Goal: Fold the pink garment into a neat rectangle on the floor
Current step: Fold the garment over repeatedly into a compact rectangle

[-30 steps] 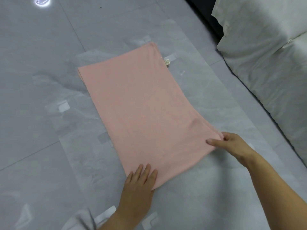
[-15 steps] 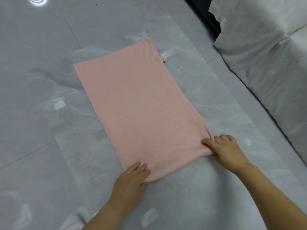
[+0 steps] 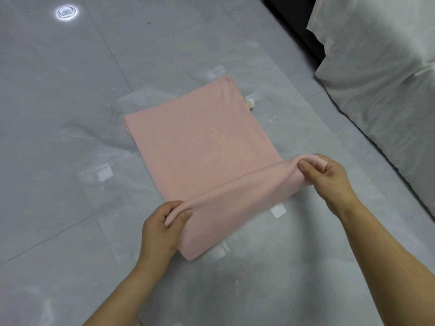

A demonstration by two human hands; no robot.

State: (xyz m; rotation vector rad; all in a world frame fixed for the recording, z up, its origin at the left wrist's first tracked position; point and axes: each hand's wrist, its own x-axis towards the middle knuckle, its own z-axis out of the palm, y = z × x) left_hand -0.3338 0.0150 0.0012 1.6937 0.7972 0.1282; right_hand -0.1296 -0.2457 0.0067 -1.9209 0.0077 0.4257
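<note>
Head view, read from left to right. A round glare of light (image 3: 67,12) lies on the grey tiled floor (image 3: 47,114) toward its far left corner. A clear plastic sheet (image 3: 294,95) is fixed to the floor with pale tape pieces (image 3: 104,173). The pink garment (image 3: 200,147) lies near the middle of this sheet, folded into a long strip that runs from the far side toward the person. The left hand (image 3: 162,228) takes the strip's left edge close to its near end, and its grip is closed round a roll of cloth held between thumb and curled fingers. From this hand a raised fold crosses the full width of the strip to the right hand (image 3: 327,175). That hand's grip pinches the right edge in the same manner, thumb against curled fingers. The fold stands lifted above the flat far part of the garment, while the near end slopes down from it to the sheet. A small cream label (image 3: 249,104) projects from the garment's right edge near its far corner. Along the floor's right edge stands furniture draped in white cloth (image 3: 376,90), well apart from the garment.
</note>
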